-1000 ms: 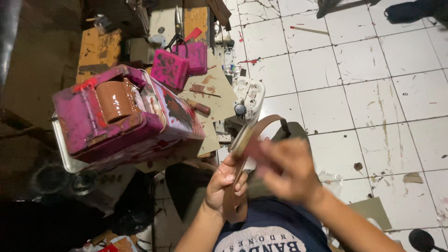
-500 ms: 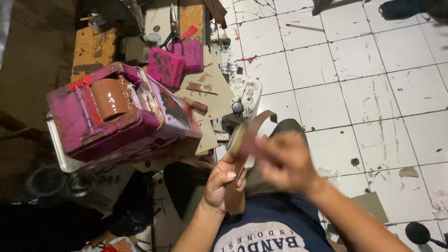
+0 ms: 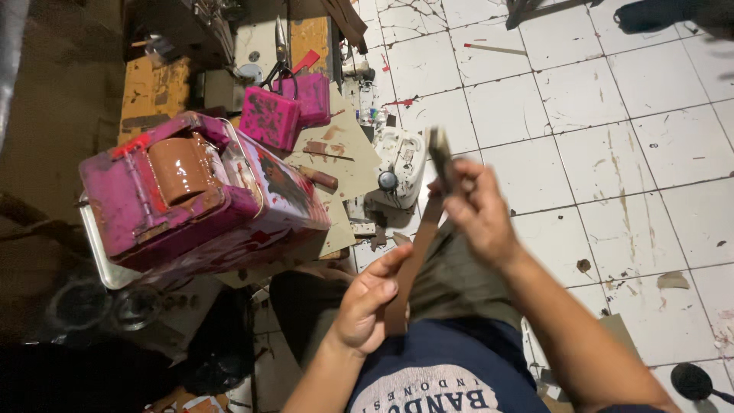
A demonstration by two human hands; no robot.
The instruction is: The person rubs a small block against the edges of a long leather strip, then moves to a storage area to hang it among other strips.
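A long brown leather strap [image 3: 413, 264] runs between my two hands above my lap. My left hand [image 3: 367, 302] pinches its lower end near my shirt. My right hand [image 3: 474, 206] grips the upper end, where a dark buckle end [image 3: 440, 157] sticks up. The strap is pulled nearly straight between them. To the left stands a paint-stained magenta machine [image 3: 191, 199] with a glossy brown roller [image 3: 177, 168] on top.
Two magenta blocks [image 3: 287, 107] and scissors [image 3: 281, 53] lie on a cluttered bench behind the machine. A white device [image 3: 401, 164] sits on the floor by cardboard sheets [image 3: 344, 145]. Cracked white floor tiles [image 3: 612, 153] spread to the right. A dark round object [image 3: 692, 380] lies at the lower right.
The strap was looped over between my hands. My right hand has lifted its end up and away, drawing the strap out nearly straight. My left hand stayed low.
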